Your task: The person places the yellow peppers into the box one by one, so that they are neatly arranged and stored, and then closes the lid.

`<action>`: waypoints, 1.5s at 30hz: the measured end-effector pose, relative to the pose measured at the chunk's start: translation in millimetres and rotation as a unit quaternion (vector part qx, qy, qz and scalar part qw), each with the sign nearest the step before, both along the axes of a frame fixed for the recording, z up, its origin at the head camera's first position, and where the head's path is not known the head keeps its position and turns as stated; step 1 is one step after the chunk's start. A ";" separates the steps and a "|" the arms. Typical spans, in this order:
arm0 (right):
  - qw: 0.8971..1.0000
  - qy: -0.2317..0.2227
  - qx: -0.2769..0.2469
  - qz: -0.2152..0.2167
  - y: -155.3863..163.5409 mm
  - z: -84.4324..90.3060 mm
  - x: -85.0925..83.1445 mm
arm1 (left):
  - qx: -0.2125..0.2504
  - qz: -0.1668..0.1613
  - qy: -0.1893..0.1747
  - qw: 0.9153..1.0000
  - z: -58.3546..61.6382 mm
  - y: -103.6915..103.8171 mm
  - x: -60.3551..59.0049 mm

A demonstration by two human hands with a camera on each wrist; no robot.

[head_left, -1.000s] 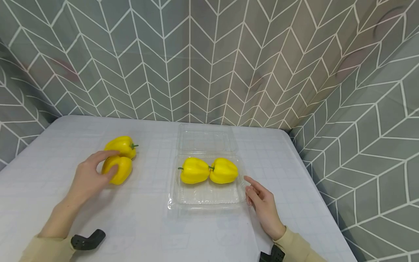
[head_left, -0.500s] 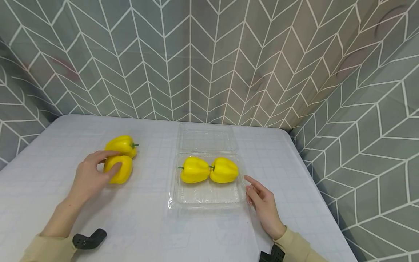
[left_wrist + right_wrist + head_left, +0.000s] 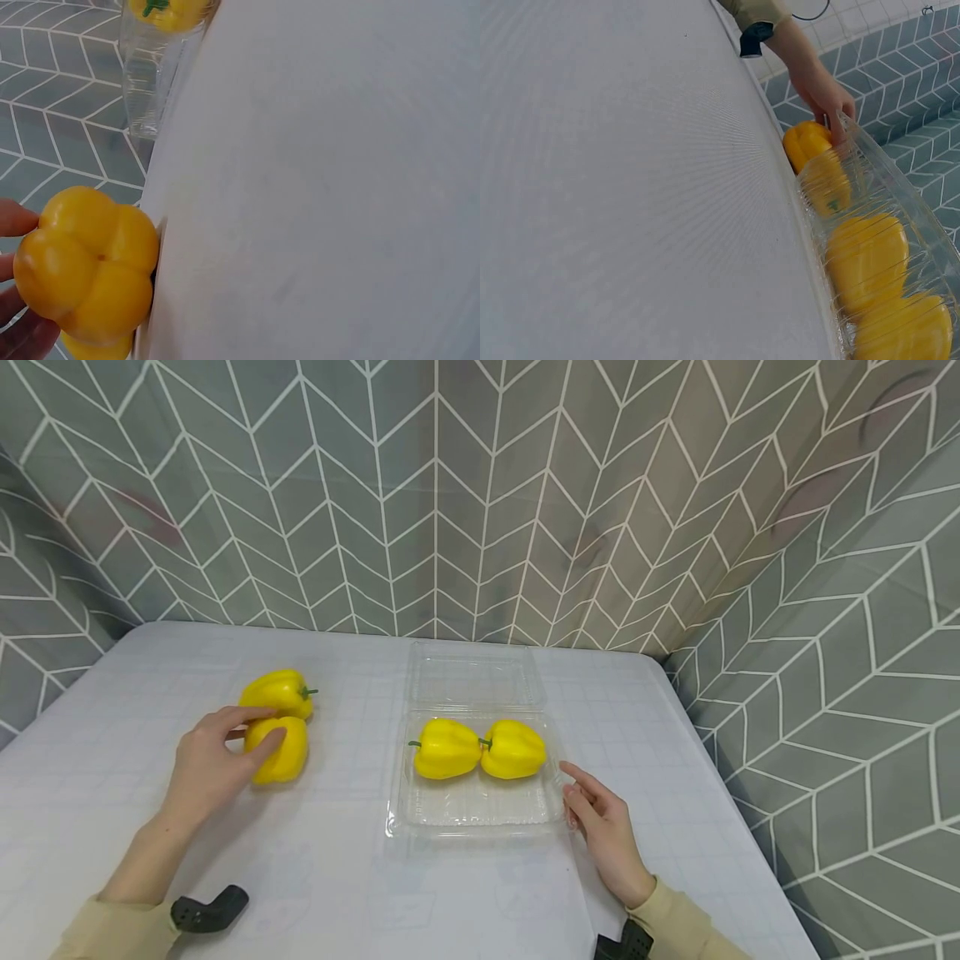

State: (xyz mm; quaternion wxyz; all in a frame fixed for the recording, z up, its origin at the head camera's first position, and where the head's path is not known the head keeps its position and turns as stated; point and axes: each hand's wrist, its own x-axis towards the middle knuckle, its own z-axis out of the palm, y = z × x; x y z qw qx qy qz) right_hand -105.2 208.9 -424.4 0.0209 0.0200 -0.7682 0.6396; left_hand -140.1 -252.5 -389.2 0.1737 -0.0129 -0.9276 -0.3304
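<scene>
Here, left fingers [image 3: 234, 717] curled round a yellow pepper [image 3: 291, 756], right fingers [image 3: 589, 782] loosely bent at a clear container [image 3: 480, 808]

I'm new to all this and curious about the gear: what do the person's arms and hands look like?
The left hand and right hand are ungloved. The left sleeve and right sleeve are plain beige. Near the wrists sit a bent black left device and a black right device, the latter partly cut off by the picture's edge.

Cannot see all of the gripped pepper [image 3: 293, 756] behind the left hand [image 3: 207, 762], nor the cropped near corners of the worktop [image 3: 330, 860].
</scene>
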 end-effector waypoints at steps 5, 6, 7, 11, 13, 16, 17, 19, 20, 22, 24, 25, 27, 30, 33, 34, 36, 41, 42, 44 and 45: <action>1.000 -0.002 0.001 -0.001 0.5 -0.6 0.1 | -0.017 -0.010 -0.026 0.999 2.8 0.7 0.6; 1.000 -0.002 0.002 -0.001 0.5 -0.6 0.1 | -0.023 -0.015 -0.035 0.999 4.0 -0.1 1.0; 1.000 -0.003 0.002 0.000 0.5 -0.6 0.1 | -0.027 -0.022 -0.045 0.998 4.9 -1.6 1.2; 1.000 0.002 0.004 0.005 0.9 -0.6 -0.1 | -0.041 -0.066 -0.065 0.995 9.2 -8.5 3.1; 1.000 0.003 0.002 0.007 1.2 -0.6 -0.2 | -0.045 -0.086 -0.063 0.993 10.6 -11.7 4.1; 1.000 0.006 0.001 0.009 1.6 -0.9 -0.3 | -0.051 -0.102 -0.058 0.992 11.6 -13.5 4.9; 1.000 0.006 0.000 0.009 1.7 -1.0 -0.3 | -0.054 -0.104 -0.056 0.991 11.6 -13.8 5.0; 1.000 0.004 -0.002 0.008 1.6 -1.0 -0.2 | -0.062 -0.108 -0.057 0.991 10.4 -13.7 4.4; 1.000 0.004 -0.002 0.008 1.7 -1.1 -0.3 | -0.067 -0.111 -0.056 0.990 9.5 -13.2 3.7; 1.000 0.004 -0.002 0.009 1.9 -1.4 -0.3 | -0.079 -0.117 -0.053 0.989 7.6 -12.1 2.3; 1.000 0.005 -0.003 0.009 2.0 -1.5 -0.4 | -0.087 -0.122 -0.044 0.988 5.5 -10.4 0.9; 1.000 0.005 -0.002 0.009 2.0 -1.5 -0.5 | -0.089 -0.124 -0.038 0.988 4.4 -9.6 0.0; 1.000 0.005 -0.001 0.009 2.1 -1.5 -0.5 | -0.092 -0.126 -0.024 0.988 2.9 -7.7 -1.0; 1.000 0.005 0.000 0.009 1.9 -1.3 -0.7 | -0.077 -0.128 -0.018 0.989 1.2 -5.4 -1.8; 1.000 0.004 -0.001 0.009 1.8 -1.1 -0.6 | -0.057 -0.129 -0.031 0.989 0.1 -3.3 -1.9; 1.000 0.003 -0.001 0.009 1.8 -1.1 -0.5 | -0.050 -0.129 -0.037 0.990 -0.3 -2.8 -2.0; 1.000 0.003 0.000 0.009 2.0 -1.2 -0.4 | -0.043 -0.128 -0.046 0.990 -1.3 -1.6 -1.8; 1.000 0.003 0.002 0.008 2.1 -1.5 -0.6 | -0.046 -0.126 -0.045 0.990 -3.7 0.3 -2.1; 1.000 0.003 0.002 0.008 2.1 -1.5 -0.7 | -0.046 -0.128 -0.044 0.990 -4.0 0.7 -2.4; 1.000 0.002 0.001 0.007 2.2 -1.5 -1.1 | -0.046 -0.131 -0.047 0.989 -4.4 1.5 -2.8; 1.000 0.003 0.002 0.007 2.1 -1.6 -1.4 | -0.044 -0.132 -0.052 0.989 -4.6 1.8 -3.0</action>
